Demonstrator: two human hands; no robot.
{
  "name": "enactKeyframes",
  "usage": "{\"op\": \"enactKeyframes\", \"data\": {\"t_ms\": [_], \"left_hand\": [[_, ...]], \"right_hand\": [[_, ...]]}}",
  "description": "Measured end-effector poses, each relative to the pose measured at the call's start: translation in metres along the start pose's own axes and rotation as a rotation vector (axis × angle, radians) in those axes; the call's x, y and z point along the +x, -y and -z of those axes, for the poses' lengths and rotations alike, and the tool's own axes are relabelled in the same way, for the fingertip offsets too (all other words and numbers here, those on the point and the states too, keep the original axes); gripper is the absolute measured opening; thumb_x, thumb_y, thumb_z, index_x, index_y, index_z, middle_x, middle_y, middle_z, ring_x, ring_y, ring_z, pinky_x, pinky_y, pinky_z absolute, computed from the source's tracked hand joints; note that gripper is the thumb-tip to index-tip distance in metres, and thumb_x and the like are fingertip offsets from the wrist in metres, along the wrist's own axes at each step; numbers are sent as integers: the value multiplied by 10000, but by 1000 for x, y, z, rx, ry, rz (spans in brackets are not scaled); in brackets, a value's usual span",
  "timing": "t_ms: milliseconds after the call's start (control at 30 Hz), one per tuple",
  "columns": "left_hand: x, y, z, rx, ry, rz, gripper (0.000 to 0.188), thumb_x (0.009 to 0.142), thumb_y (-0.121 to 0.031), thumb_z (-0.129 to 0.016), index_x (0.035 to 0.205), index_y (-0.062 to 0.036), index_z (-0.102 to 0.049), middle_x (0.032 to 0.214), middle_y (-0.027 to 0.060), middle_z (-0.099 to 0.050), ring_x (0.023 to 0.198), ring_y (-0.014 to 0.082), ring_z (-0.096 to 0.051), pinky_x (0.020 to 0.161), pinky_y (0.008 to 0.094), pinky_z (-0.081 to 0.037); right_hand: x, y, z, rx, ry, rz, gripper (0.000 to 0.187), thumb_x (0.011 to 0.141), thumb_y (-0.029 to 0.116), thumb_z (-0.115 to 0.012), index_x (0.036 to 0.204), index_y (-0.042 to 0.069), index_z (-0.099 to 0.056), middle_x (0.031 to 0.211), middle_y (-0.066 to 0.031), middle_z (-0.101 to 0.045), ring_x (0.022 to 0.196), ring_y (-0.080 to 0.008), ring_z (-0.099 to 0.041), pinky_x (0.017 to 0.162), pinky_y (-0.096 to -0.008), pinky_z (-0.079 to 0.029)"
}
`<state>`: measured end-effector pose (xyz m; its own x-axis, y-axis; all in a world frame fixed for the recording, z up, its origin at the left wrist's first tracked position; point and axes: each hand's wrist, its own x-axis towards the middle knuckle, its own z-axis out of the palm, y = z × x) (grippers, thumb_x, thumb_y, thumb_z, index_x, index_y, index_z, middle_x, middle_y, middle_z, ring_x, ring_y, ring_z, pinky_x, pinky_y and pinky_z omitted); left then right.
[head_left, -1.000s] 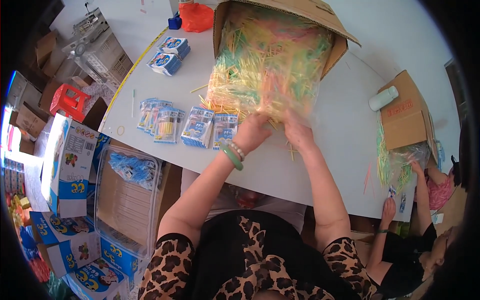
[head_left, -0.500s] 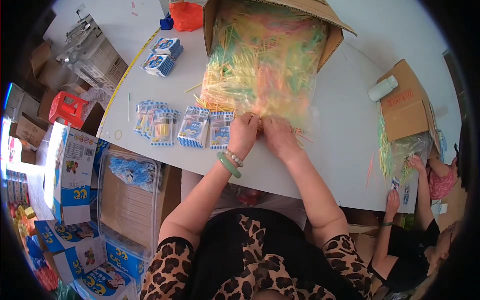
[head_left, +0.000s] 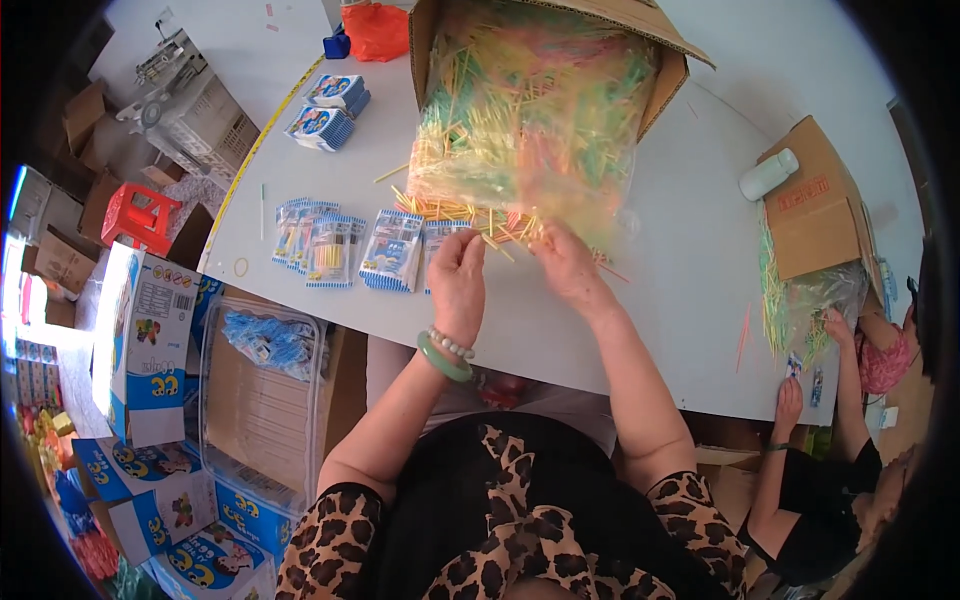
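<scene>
Many thin sticks (head_left: 455, 210) are left, loose beyond the left hand (head_left: 458, 285) and right hand (head_left: 572, 265) and in the far clear bag (head_left: 530, 130), while some are already inside a packet (head_left: 331, 252) at left; they look straight, yellow, pink and green. Both hands have fingers curled nearly together; what they hold, I cannot tell.

We see straws (head_left: 520, 120) mixing yellow, green and pink, packets (head_left: 391, 252) in blue and white with finely striped edges, and a pale grey desk (head_left: 660, 300) trimmed by a yellow strip (head_left: 250, 160). Near us, we find a milky green bangle (head_left: 438, 363), leopard-spotted tan-and-black sleeves (head_left: 335, 530), a red stool (head_left: 138, 220) and an orange-red bag (head_left: 375, 33).
</scene>
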<state>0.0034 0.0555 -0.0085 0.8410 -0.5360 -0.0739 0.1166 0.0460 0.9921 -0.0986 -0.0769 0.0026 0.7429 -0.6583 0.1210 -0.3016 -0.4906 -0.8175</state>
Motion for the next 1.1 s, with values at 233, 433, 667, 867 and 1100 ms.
{"op": "enactKeyframes", "data": {"t_ms": [233, 433, 667, 867, 1100], "left_hand": [[-34, -15, -18, -115, 10, -208, 302, 963, -166, -516, 1188, 25, -582, 1047, 100, -634, 979, 170, -575, 898, 278, -437], [-36, -6, -13, 122, 153, -112, 354, 988, -243, -474, 1185, 27, -592, 1079, 119, -643, 993, 170, -590, 875, 287, -464], [-32, 2, -7, 317, 40, -405, 296, 963, -211, -509, 1086, 31, -625, 972, 131, -658, 849, 169, -603, 773, 270, -476], [-51, -2, 0, 783, 358, -470, 97, 763, -120, -654, 797, -40, -612, 765, 111, -564, 752, 301, -566, 694, 410, -451], [-32, -6, -38, 1016, 602, -839, 147, 716, -147, -677, 812, -97, -579, 834, 117, -544, 830, 301, -557, 737, 417, -428]], "right_hand": [[-32, 9, -35, -97, -117, 313, 202, 809, 61, -577, 1010, 52, -556, 894, -161, -584, 874, -360, -562, 750, -436, -447], [-43, 3, -58, -144, -151, 338, 251, 785, 35, -553, 1017, 48, -457, 884, -148, -551, 831, -336, -550, 739, -437, -425], [-54, 3, -27, -345, -192, 394, 162, 778, 77, -577, 929, 75, -519, 805, -107, -574, 777, -310, -572, 697, -439, -437], [-72, -18, 39, -629, -99, 129, 273, 789, 54, -568, 1057, 97, -538, 853, -105, -614, 807, -300, -601, 688, -430, -442], [-45, -23, 50, -751, -20, 303, 197, 841, 84, -507, 1033, 86, -552, 823, -102, -625, 824, -300, -608, 706, -445, -443]]}}
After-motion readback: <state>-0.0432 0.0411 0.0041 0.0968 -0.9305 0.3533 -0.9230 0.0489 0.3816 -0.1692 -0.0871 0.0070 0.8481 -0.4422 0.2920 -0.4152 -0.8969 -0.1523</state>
